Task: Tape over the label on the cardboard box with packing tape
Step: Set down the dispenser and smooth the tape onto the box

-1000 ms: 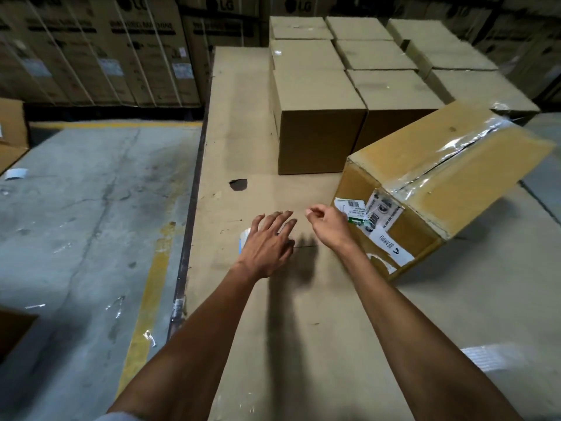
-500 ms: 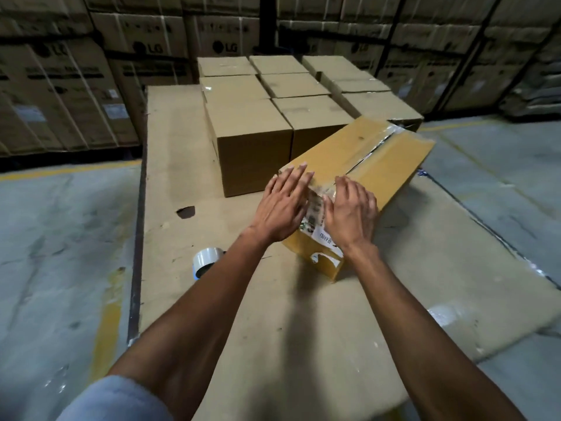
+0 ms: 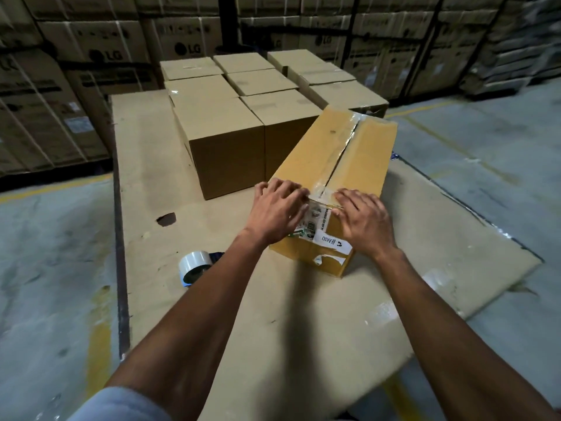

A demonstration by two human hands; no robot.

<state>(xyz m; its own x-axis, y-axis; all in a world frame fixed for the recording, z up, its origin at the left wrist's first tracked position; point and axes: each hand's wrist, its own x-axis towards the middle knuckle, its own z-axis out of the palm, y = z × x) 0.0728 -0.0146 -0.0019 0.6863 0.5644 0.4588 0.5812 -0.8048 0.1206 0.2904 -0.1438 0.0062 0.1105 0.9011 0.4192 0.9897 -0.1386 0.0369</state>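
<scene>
A long cardboard box lies on the cardboard-covered work surface, its near end facing me. White labels cover that end, with clear tape over the top edge and along the top seam. My left hand presses flat on the box's near left corner, fingers spread over the edge. My right hand presses flat on the near right side of the label. A roll of packing tape lies on the surface to the left, apart from both hands.
Several closed brown boxes stand in a block behind and left of the labelled box. A small hole marks the surface on the left. Concrete floor surrounds the surface; stacked cartons line the back wall.
My left hand left the tape roll and both hands moved onto the box's labelled end. The box now lies flat, and the hands have spread apart along its top edge.
</scene>
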